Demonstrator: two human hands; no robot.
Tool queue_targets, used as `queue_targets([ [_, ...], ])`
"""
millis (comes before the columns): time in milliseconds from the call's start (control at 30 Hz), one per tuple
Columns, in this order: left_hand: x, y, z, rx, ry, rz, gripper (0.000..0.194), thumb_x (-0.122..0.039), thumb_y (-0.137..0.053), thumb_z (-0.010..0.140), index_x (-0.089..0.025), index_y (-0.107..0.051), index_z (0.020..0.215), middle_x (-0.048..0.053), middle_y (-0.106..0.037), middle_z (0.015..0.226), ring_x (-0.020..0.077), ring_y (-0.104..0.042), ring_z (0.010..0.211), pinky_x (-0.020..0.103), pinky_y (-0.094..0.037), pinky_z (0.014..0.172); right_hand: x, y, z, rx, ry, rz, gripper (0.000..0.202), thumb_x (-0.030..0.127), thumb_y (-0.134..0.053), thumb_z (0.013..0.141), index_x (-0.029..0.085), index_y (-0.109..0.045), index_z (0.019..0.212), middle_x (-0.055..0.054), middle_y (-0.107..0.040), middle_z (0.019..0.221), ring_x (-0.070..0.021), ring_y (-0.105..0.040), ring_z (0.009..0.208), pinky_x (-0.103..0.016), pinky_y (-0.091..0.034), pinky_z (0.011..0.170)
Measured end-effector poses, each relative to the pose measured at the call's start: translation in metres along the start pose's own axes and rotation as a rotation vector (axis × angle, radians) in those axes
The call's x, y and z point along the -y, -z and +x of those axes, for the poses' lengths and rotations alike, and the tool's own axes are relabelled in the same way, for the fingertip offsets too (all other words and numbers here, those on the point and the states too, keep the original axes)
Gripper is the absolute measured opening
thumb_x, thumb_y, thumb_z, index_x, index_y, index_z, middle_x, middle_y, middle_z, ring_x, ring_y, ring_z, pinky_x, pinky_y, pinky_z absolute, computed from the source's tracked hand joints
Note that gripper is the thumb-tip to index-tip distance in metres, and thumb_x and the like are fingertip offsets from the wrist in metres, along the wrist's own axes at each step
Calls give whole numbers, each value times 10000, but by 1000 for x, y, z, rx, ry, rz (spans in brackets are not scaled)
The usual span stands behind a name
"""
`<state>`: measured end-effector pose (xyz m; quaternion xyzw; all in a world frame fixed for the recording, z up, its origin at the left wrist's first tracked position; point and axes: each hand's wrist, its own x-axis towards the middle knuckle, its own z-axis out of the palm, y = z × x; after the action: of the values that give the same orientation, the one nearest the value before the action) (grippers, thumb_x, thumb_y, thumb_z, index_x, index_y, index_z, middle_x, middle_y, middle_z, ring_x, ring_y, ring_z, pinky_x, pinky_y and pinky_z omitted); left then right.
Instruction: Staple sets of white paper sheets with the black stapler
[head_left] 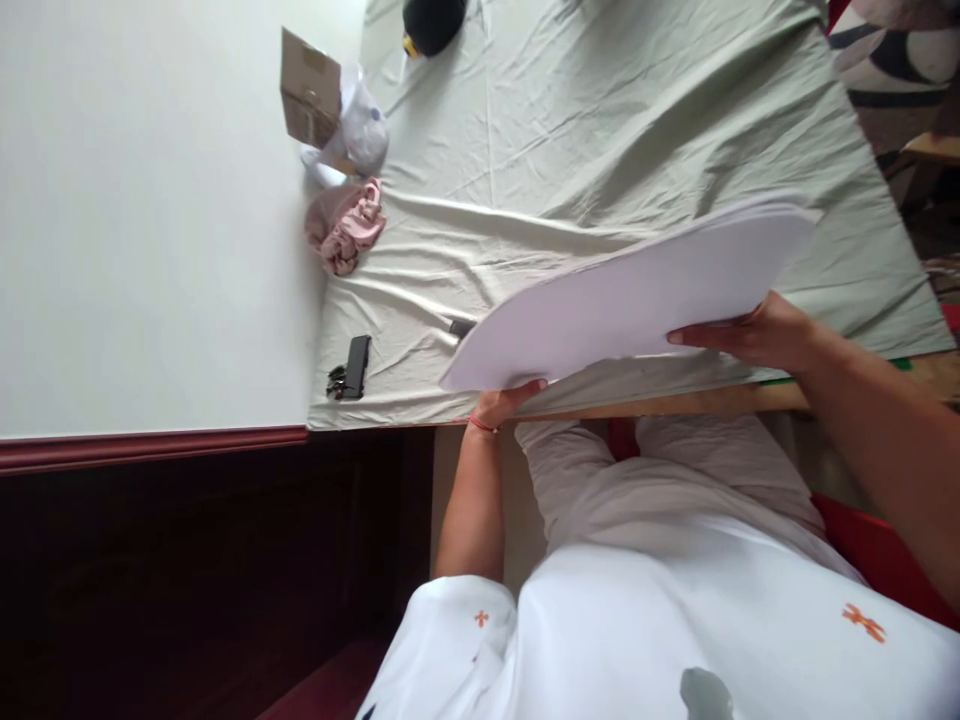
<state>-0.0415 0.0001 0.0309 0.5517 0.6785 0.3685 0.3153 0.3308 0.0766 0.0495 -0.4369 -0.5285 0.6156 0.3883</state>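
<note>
left hand [501,402], right hand [769,333]: gripping white sheets [622,300] | fingers mostly hidden underneath | dark object [460,328] partly covered

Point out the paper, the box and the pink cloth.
Paper [607,300]: head view, middle of its top sheet.
Box [310,95]: head view, its brown cardboard side.
Pink cloth [349,230]: head view, its crumpled middle.

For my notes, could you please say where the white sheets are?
In the head view, the white sheets are right of centre, in the left hand and right hand, near the table edge.
</note>
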Motion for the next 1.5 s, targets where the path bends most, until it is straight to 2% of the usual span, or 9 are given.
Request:
queue_targets([
  [300,-30,-5,-3,44,-86,47,474,-396,-844,727,-256,-727,1164,106,-736,1233,345,-586,1327,494,-431,1185,-6,-4,5,-83,3,-13,394,314,-903,641,175,-768,985,-81,-772,1076,-187,-671,915,-331,-570,878],
  [467,-33,-6,-6,139,99,-177,506,-505,-780,802,-179,-716,1184,103,-762,1171,314,-644,1251,492,-456,1171,-8,0,5,-132,-4,-86,316,361,-887,689,143,-773,887,-71,-766,967,-168,-648,839,-323,-554,837],
  [567,-35,-7,-8,204,266,-402,505,-503,-856,718,-147,-740,1056,102,-784,1044,332,-700,1145,462,-582,1009,-5,2,4,-114,-87,15,331,358,-911,660,140,-778,871,-72,-769,982,-167,-656,846,-304,-556,815],
  [633,-38,-7,-9,310,382,-525,515,-503,-883,672,-125,-740,991,114,-782,934,350,-749,988,437,-647,772,-2,4,4,-89,-181,105,343,335,-932,627,144,-783,870,-76,-778,1004,-171,-676,851,-296,-566,808],
  [700,-42,-7,-11,401,465,-595,542,-506,-893,645,-105,-730,969,116,-766,836,338,-765,786,385,-612,525,1,6,3,-43,-314,186,359,330,-948,594,147,-789,859,-79,-786,969,-179,-696,823,-297,-581,783],
  [800,-44,-6,-12,432,514,-632,541,-485,-910,614,-87,-706,919,86,-728,727,281,-724,572,328,-537,370,6,8,2,30,-475,267,380,342,-969,536,145,-789,807,-74,-780,852,-177,-699,743,-282,-589,708],
  [933,-44,-3,-12,368,564,-642,511,-470,-927,606,-94,-679,848,33,-682,661,190,-664,475,272,-521,366,13,7,1,23,-531,273,335,290,-968,502,146,-780,739,-62,-766,778,-141,-663,666,-234,-561,626],
  [1167,-40,10,-18,252,580,-640,455,-304,-928,618,-128,-624,908,-16,-628,691,80,-620,465,119,-231,326,15,-4,2,-144,-513,243,124,168,-850,642,147,-760,724,-66,-769,791,-130,-648,647,-225,-528,588],
  [1500,-39,9,-13,-38,591,-668,204,-119,-754,779,-154,-562,838,-74,-510,611,13,-452,411,103,-277,361,11,-16,0,-23,-507,288,178,222,-870,631,153,-749,742,-81,-765,790,-141,-665,690,-204,-534,594],
])
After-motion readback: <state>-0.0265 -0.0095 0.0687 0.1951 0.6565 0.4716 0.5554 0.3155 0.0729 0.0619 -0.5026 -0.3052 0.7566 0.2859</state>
